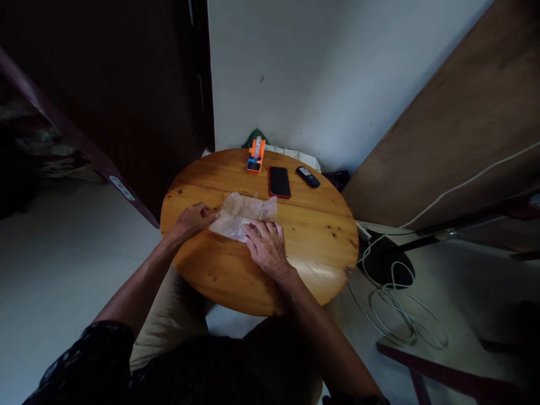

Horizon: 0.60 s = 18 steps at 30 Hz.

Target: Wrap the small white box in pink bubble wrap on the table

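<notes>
A piece of clear bubble wrap (pixel 247 211) lies flat on the round wooden table (pixel 320 236). My left hand (pixel 192 220) pinches its left edge with curled fingers. My right hand (pixel 266 244) lies flat on the near edge of the wrap, fingers stretched out and pressing it down. Whether anything is inside the wrap cannot be seen.
At the far side of the table stand an orange tape dispenser (pixel 256 155), a black phone in a red case (pixel 279 181) and a small dark remote-like device (pixel 307 176). White cables (pixel 396 298) coil on the floor to the right. A dark door is at the left.
</notes>
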Available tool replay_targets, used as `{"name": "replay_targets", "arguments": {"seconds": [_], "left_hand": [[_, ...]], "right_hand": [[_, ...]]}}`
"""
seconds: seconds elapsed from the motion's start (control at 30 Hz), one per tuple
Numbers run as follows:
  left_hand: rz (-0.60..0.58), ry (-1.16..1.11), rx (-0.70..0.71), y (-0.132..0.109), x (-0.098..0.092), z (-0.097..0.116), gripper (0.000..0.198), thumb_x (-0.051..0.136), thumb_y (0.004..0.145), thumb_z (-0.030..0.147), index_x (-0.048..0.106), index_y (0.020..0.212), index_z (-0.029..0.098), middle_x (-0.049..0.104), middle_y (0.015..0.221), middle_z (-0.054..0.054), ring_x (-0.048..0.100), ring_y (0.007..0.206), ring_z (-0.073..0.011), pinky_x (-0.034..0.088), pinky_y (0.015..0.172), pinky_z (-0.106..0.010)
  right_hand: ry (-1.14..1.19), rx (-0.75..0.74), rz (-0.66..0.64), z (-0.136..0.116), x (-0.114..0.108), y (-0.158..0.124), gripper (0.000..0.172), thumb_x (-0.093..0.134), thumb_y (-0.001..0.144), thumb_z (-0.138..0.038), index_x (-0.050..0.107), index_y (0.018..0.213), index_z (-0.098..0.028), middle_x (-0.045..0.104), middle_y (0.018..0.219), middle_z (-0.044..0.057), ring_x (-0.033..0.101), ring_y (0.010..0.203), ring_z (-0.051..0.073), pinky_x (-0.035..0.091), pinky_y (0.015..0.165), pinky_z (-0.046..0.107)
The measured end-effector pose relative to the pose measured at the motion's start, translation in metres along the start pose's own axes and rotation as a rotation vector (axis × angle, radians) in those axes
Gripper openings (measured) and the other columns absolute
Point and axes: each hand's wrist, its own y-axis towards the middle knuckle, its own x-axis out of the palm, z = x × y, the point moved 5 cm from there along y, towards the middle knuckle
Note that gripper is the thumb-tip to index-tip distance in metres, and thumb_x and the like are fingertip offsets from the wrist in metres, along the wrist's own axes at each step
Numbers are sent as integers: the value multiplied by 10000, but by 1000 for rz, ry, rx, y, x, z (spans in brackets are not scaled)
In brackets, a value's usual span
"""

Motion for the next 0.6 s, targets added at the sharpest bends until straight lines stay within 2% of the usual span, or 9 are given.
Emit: {"name": "replay_targets", "arguments": {"seconds": [0.1,0.23,0.33,0.47,0.6], "left_hand": [[-19,-78,-67,-16,6,-10,447,622,769,522,688,1023,159,711,906,-78,654,824,-206,452,679,-261],[-68,-147,-95,-19,20,1,357,633,741,501,681,843,162,667,714,-42,610,672,-179,405,583,-250],[-144,-311,-125,-15,33,9,260,620,726,423,642,746,165,573,575,9,531,542,-135,362,512,-229],[-118,-613,-222,-14,40,10,162,592,684,271,623,797,159,565,595,35,486,489,-89,362,483,-197],[-129,-730,-277,-17,43,9,100,587,662,226,597,738,162,535,560,47,465,450,-74,333,440,-187]], "right_hand": [[0,16,-34,-1,0,1,314,502,980,-304,644,1256,-253,642,1244,93,507,1086,270,290,1037,462],[-15,22,-41,-2,-1,2,308,493,982,-297,654,1240,-253,641,1236,95,501,1079,274,295,1047,472],[-34,6,-43,-3,-2,3,298,503,975,-278,656,1230,-256,647,1219,93,509,1067,270,300,1052,472],[-55,-2,-59,-4,-4,5,290,513,970,-267,654,1223,-248,644,1216,103,524,1069,273,284,1077,485],[-75,-31,-78,-7,-8,8,316,500,966,-221,644,1247,-231,633,1221,121,535,1064,279,272,1097,510]]}}
